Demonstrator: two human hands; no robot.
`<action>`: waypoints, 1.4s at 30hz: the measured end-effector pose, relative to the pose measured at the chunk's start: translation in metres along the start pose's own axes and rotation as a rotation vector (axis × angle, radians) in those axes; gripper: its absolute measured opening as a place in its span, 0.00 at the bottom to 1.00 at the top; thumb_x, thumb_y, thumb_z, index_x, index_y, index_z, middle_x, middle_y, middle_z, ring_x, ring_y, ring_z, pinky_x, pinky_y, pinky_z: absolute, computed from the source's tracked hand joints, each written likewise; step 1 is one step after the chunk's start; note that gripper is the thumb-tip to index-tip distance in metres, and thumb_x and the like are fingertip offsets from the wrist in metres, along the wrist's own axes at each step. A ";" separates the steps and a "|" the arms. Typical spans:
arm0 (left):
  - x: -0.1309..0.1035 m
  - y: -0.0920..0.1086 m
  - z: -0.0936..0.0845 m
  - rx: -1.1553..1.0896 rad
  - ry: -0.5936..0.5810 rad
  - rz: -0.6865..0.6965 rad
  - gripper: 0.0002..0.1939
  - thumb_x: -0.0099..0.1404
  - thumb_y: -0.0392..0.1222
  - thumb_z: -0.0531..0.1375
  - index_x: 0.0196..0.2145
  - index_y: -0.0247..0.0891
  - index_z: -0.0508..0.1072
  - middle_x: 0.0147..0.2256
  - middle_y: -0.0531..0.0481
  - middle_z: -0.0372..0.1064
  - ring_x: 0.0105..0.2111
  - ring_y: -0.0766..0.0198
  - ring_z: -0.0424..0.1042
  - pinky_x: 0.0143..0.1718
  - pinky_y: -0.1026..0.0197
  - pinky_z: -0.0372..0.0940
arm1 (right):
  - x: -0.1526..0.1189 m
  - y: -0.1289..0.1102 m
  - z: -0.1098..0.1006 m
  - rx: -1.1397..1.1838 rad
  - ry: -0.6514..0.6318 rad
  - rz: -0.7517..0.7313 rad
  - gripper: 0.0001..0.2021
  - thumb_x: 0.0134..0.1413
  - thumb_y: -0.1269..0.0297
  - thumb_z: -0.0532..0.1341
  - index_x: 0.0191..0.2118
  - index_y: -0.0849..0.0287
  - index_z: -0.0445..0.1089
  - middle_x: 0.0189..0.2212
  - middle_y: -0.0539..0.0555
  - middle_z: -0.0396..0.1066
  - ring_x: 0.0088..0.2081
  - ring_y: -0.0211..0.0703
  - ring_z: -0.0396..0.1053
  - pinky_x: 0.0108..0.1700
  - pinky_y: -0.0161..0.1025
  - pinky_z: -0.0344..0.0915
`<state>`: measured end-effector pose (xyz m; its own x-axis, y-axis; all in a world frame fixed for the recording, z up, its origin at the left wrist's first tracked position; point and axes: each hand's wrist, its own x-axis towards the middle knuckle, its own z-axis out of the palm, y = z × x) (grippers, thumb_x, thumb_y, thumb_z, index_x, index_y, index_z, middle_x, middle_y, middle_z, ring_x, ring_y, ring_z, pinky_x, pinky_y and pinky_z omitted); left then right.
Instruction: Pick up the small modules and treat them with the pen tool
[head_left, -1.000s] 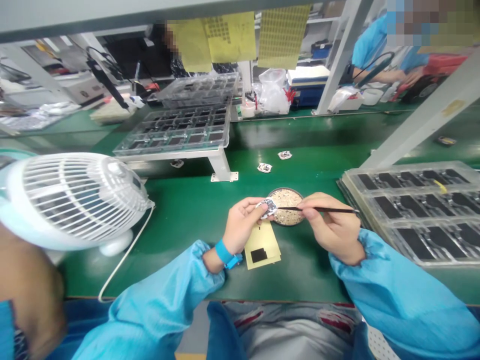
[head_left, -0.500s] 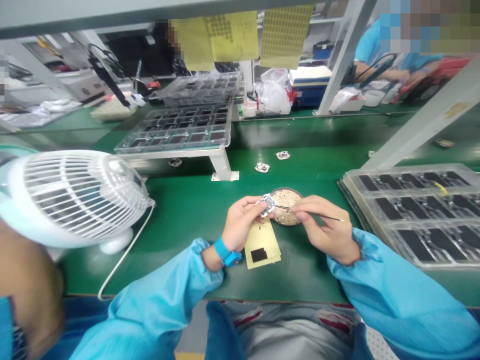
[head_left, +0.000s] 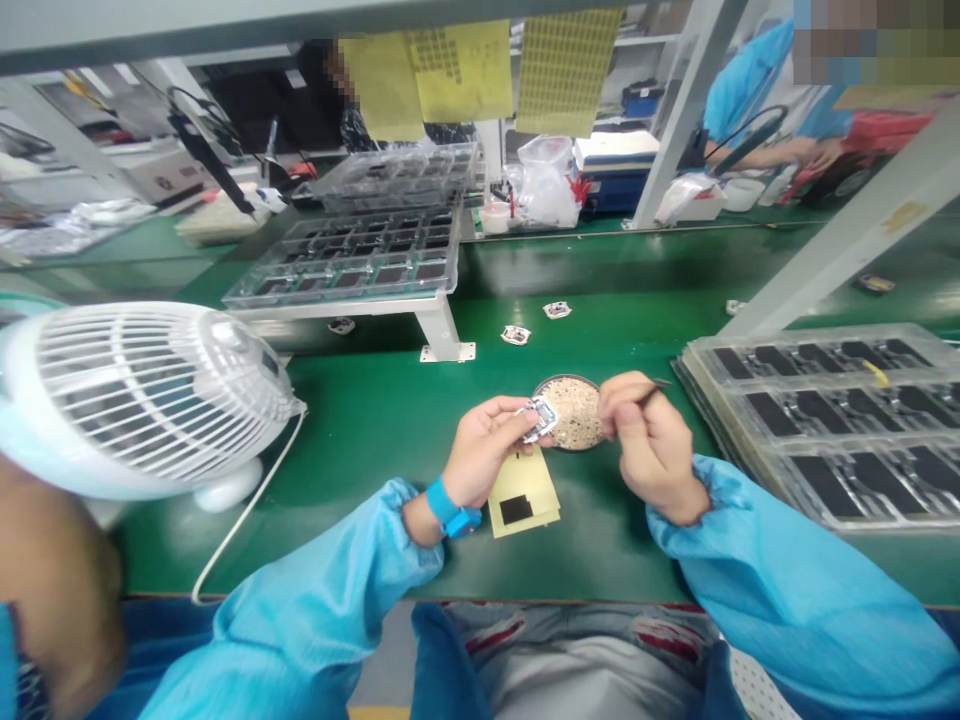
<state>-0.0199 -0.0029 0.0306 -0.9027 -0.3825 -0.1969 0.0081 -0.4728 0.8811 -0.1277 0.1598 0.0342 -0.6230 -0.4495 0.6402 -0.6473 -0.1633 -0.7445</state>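
Note:
My left hand (head_left: 482, 447), with a blue band at its wrist, is closed on a small white-and-grey device part (head_left: 539, 421), pinched between thumb and fingers. Closed around thin dark tweezers (head_left: 658, 386), my right hand (head_left: 651, 440) is raised by the right side of a round dish (head_left: 568, 449). Only the tweezers' back end shows clearly; the tips are hidden or blurred. Many tiny beige and dark pieces fill the dish. Below my left hand lies a yellow sheet (head_left: 541, 497) bearing a black rectangle (head_left: 516, 510).
On the left stands a white fan (head_left: 157, 400) with its cable. Stacked clear trays (head_left: 765, 440) of black parts lie at right; more trays (head_left: 345, 255) rest on a raised shelf. Two small white parts (head_left: 515, 335) lie beyond the dish. A person in blue works across the bench.
My right hand has drawn the tweezers back from the device part and turned, with their back end now pointing up and right. The left hand keeps its hold, almost unmoved.

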 end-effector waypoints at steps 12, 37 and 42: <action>-0.005 -0.008 0.005 0.288 0.019 0.363 0.11 0.59 0.41 0.68 0.39 0.35 0.80 0.43 0.44 0.75 0.39 0.60 0.78 0.39 0.62 0.75 | -0.005 0.003 0.025 0.222 -0.213 0.536 0.14 0.54 0.52 0.68 0.38 0.59 0.76 0.34 0.55 0.77 0.36 0.47 0.75 0.42 0.43 0.73; -0.009 -0.017 0.000 0.783 -0.072 0.495 0.17 0.67 0.37 0.60 0.54 0.40 0.74 0.50 0.46 0.75 0.48 0.59 0.74 0.54 0.56 0.68 | 0.000 -0.002 0.027 0.142 -0.202 0.602 0.17 0.48 0.51 0.68 0.27 0.60 0.67 0.23 0.50 0.68 0.25 0.37 0.62 0.28 0.35 0.62; -0.010 -0.021 0.001 0.712 -0.037 0.461 0.16 0.67 0.36 0.60 0.52 0.40 0.74 0.49 0.46 0.74 0.48 0.58 0.74 0.53 0.56 0.68 | -0.003 0.000 0.033 0.163 -0.168 0.606 0.18 0.49 0.51 0.68 0.26 0.59 0.65 0.21 0.48 0.65 0.23 0.35 0.60 0.27 0.34 0.59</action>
<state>-0.0116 0.0114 0.0141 -0.8892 -0.3825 0.2512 0.1170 0.3407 0.9329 -0.1112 0.1325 0.0260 -0.7709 -0.6332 0.0689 -0.1191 0.0371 -0.9922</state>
